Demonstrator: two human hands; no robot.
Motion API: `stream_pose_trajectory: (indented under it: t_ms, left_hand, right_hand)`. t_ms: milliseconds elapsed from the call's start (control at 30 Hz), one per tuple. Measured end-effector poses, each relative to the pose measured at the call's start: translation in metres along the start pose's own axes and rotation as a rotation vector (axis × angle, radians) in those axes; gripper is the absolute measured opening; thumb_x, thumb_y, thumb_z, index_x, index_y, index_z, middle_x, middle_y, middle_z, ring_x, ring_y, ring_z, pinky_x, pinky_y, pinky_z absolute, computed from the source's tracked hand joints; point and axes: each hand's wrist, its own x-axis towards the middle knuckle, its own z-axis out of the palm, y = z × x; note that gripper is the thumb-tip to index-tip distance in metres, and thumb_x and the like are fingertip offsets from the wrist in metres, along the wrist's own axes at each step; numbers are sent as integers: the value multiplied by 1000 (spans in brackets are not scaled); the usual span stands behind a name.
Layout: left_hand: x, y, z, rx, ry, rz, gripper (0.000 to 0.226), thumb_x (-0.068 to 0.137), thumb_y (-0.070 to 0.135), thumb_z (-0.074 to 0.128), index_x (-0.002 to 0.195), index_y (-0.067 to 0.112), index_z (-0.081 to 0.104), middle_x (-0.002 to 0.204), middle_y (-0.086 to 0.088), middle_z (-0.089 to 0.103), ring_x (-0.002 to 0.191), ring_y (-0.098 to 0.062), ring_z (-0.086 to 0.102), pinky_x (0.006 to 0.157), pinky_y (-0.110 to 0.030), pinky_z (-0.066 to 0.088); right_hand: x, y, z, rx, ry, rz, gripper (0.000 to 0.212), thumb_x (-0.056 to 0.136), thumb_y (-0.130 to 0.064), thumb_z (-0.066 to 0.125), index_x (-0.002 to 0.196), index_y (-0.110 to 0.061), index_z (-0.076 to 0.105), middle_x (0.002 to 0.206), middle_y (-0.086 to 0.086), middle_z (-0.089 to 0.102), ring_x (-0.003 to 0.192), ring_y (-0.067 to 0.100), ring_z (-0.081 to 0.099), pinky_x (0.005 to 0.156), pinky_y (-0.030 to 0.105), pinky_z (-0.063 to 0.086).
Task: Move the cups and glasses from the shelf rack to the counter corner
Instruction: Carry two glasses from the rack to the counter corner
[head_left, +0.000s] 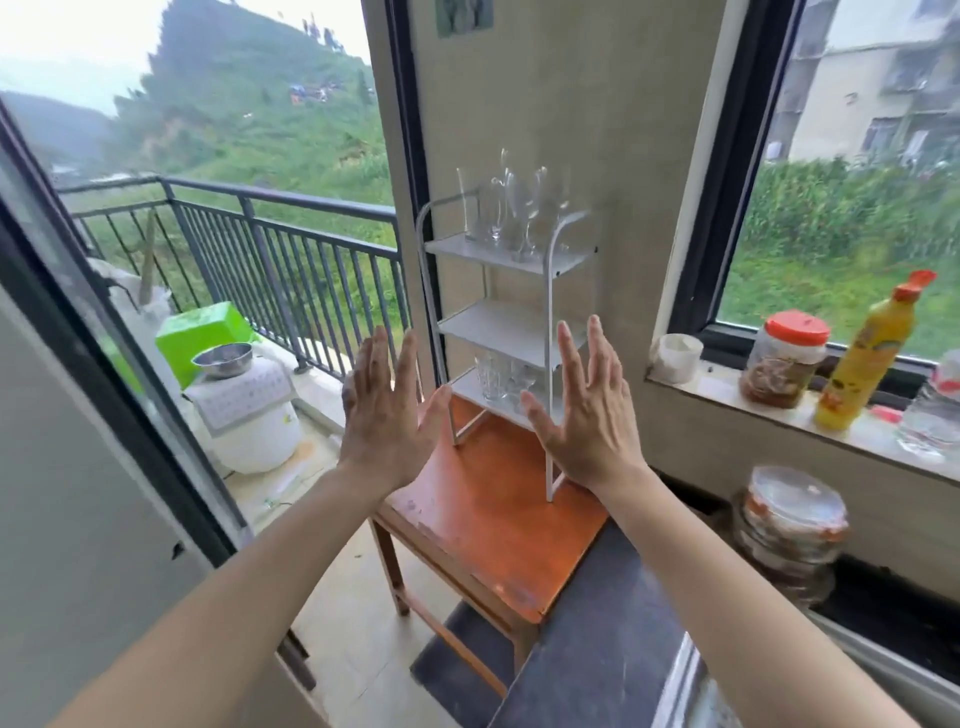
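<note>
A white three-tier shelf rack (506, 327) stands on a small orange wooden table (493, 525) against the wall. Several clear tall glasses (511, 210) stand on its top tier. Two or three short clear cups (501, 382) sit on the bottom tier; the middle tier is bare. My left hand (387, 415) and my right hand (584, 410) are both raised in front of the rack with straight spread fingers, holding nothing and touching nothing. The dark counter (597, 623) runs along the lower right, next to the table.
The windowsill (779, 410) at right carries a white cup, a red-lidded jar (784, 358), a yellow bottle (865, 353) and a plastic water bottle. A stack of lidded containers (792, 530) sits below it. The balcony at left holds a white appliance, a steel bowl and a green box.
</note>
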Motion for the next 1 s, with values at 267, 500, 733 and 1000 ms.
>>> stream_pose_trajectory:
  t_ms: [267, 500, 733, 1000]
  left_hand:
    - [183, -20, 47, -282, 115, 136, 75, 97, 59, 33, 158, 28, 3, 167, -9, 2, 153, -26, 2, 119, -46, 7]
    - [323, -19, 93, -498, 55, 181, 76, 99, 61, 32, 158, 26, 0, 167, -9, 2, 153, -24, 2, 121, -53, 13]
    - [395, -9, 122, -766, 23, 151, 86, 97, 44, 57, 158, 31, -2, 164, -14, 11, 151, -28, 12, 120, -48, 18]
    - [419, -4, 150, -903, 87, 191, 104, 87, 25, 74, 157, 21, -2, 165, -10, 14, 148, -28, 27, 119, -43, 27]
  right_hand:
    - [159, 9, 24, -75, 259, 39, 82, 98, -52, 50, 162, -23, 6, 165, 21, 19, 148, 37, 27, 117, 52, 28]
    - [275, 13, 49, -190, 273, 136, 79, 98, -52, 49, 162, -24, 10, 156, 17, 35, 139, 35, 40, 112, 50, 33]
    - [318, 20, 75, -317, 224, 234, 67, 94, -60, 52, 150, -28, 37, 129, 11, 53, 114, 35, 57, 91, 44, 45]
    - [318, 19, 83, -326, 286, 259, 53, 89, -64, 61, 121, -24, 50, 112, 5, 54, 90, 31, 65, 76, 36, 44]
